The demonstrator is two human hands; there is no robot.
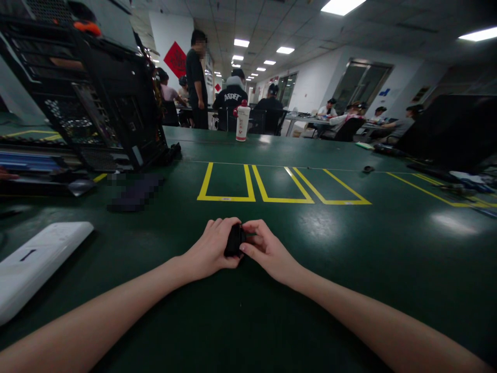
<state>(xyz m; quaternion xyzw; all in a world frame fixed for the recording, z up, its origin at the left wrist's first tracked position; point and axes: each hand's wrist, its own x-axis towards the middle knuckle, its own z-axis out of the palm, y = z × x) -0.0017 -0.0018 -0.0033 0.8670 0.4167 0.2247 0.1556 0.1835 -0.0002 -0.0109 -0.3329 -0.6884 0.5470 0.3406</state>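
A small black object is between my two hands, low over the green table. My left hand is wrapped round its left side, with the thumb below and the fingers above. On the right, my right hand has its thumb and fingertips closed on the object's right edge. The part of the object under my left palm is hidden, and its exact kind is too dark to tell.
Yellow tape outlines lie beyond my hands. An open computer case stands at the left, above a white box. A white cup is at the far edge. Several people sit behind; one person stands.
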